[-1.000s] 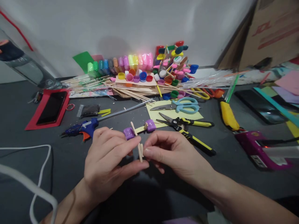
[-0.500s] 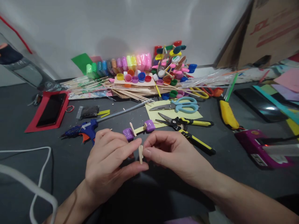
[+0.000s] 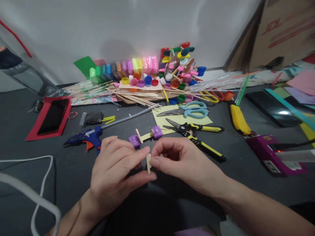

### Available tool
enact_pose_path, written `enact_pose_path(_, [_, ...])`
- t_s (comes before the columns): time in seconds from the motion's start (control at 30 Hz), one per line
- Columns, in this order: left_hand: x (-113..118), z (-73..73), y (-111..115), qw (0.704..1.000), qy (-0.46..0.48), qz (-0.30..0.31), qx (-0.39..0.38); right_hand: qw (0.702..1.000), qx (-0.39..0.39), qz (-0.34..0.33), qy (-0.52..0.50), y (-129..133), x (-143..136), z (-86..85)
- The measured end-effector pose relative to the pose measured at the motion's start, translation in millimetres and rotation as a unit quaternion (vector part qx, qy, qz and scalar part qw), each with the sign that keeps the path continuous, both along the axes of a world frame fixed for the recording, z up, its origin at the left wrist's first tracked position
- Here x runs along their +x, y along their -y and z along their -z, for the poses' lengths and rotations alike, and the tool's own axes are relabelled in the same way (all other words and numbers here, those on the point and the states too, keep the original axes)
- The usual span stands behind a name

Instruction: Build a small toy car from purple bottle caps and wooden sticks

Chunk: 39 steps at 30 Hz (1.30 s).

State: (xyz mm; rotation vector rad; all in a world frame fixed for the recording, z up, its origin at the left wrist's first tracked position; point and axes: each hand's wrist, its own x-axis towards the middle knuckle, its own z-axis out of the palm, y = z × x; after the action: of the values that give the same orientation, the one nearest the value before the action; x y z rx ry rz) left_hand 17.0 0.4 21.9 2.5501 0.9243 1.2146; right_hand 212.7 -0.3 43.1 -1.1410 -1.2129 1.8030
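A short pale wooden piece (image 3: 148, 164) stands upright between my two hands. My left hand (image 3: 120, 167) grips it by its ends between thumb and fingertip. On its right side, my right hand (image 3: 172, 157) pinches at it with thumb and forefinger; a small pale bit there is mostly hidden. Just beyond my fingers lie two purple blocks (image 3: 157, 132) joined by a pale yellow strip (image 3: 147, 136), with a small wooden stick (image 3: 138, 135) standing near the left one.
A blue glue gun (image 3: 92, 137) lies left; blue scissors (image 3: 194, 109) and black-yellow pliers (image 3: 204, 147) lie beyond my right hand. A purple power strip (image 3: 273, 157) is at right, a white cable (image 3: 29, 191) at left. Clay packs (image 3: 128, 67) and sticks line the back.
Both hands keep their hold on the wooden piece, which looks slightly turned. The whole view has shifted a little.
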Motion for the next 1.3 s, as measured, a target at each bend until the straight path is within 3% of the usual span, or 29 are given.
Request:
enact_pose_path(0.67, [1.2,2.9,-3.8,1.0,0.0,0.02,-0.009,0.998,0.019,-0.023,0.054,-3.4,7.5,-1.9])
enact_pose_path(1.3, [2.2,4.1,-2.1,1.0,0.007,0.009,-0.022,0.999,0.02,-0.023,0.038,-4.0,6.2,-0.7])
